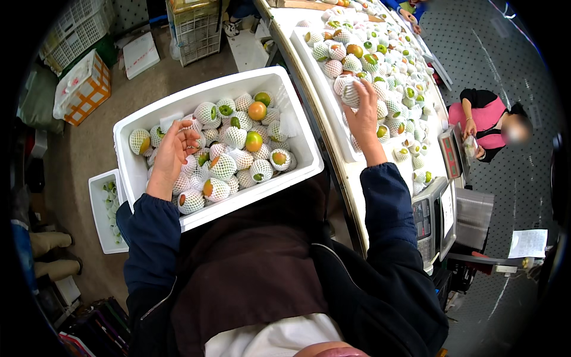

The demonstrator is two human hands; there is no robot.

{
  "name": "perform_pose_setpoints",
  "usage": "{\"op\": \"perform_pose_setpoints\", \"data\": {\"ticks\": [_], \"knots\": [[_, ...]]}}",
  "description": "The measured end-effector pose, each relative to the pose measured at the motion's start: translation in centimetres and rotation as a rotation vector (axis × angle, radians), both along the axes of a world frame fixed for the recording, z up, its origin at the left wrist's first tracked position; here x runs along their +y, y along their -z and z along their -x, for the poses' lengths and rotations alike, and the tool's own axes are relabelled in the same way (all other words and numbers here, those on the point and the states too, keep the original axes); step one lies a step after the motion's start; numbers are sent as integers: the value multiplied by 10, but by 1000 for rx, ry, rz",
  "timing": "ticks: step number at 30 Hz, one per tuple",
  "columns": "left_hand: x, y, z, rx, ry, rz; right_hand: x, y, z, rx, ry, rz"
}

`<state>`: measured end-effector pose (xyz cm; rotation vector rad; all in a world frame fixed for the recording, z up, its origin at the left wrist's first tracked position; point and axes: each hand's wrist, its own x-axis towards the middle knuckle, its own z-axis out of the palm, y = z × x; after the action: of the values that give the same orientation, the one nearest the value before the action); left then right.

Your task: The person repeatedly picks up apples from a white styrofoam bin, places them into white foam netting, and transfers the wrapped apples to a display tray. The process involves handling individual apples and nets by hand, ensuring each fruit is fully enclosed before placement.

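Note:
Over the left part of a white foam box (250, 82) hovers my left hand (173, 147), its fingers curled and apart, with nothing visible in them. The box is filled with red and green tomatoes (254, 141), most of them in white foam net sleeves. My right hand (363, 111) grips a net-wrapped fruit (350, 94) above a shallow white tray (321, 85) on the table. Similar tomatoes (354, 50) in sleeves lie heaped in and beyond that tray. The far side of the held fruit is hidden.
A digital scale (428, 223) stands at the table's near right, with a second scale (450, 154) beyond it. Across the table a person (477, 111) in a pink vest holds something. A smaller foam box (105, 214) and an orange crate (89, 89) are on the floor to the left.

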<state>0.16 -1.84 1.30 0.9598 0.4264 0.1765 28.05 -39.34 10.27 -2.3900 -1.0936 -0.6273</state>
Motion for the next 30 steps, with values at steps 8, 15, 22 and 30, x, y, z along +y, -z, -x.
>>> {"op": "perform_pose_setpoints", "data": {"ticks": [8,15,22,30], "knots": [[0,-2,0,-7,-8,21,-14,18,-17,50,89,412],[-1,-3,2,-28,-2,17,-8,25,-19,-14,127,482],[1,-3,4,-50,-12,23,-3,35,-26,-26,116,479],[3,5,-3,-5,-106,15,43,-16,18,-47,-88,192]]}}
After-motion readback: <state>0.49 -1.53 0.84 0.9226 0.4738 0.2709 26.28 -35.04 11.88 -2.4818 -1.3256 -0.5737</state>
